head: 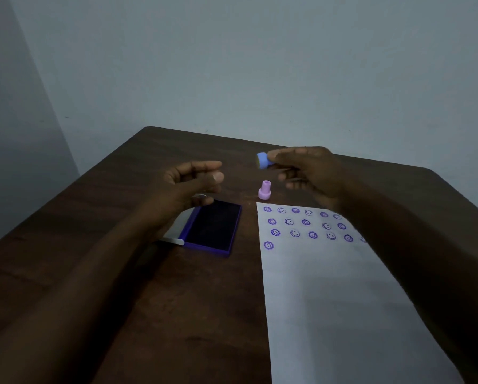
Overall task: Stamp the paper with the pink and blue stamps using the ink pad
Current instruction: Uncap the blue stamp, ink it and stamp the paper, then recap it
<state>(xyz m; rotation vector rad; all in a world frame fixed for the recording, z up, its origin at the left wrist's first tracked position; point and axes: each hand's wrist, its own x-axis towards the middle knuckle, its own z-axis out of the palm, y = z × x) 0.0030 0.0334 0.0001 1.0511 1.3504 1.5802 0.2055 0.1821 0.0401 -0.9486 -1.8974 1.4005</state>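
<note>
Head view — my right hand (309, 173) pinches the blue stamp (263, 160) above the table (149, 273), tilted sideways. My left hand (187, 184) hovers, fingers loose, over the ink pad (215, 227) — pink stamp (265, 190) upright just beyond the paper (329, 300).

My dark wooden table (121, 273) is carrying the open ink pad (214, 227); the pink stamp (265, 190) is standing upright beyond it; the stamped paper (329, 286) is lying alongside.
</note>
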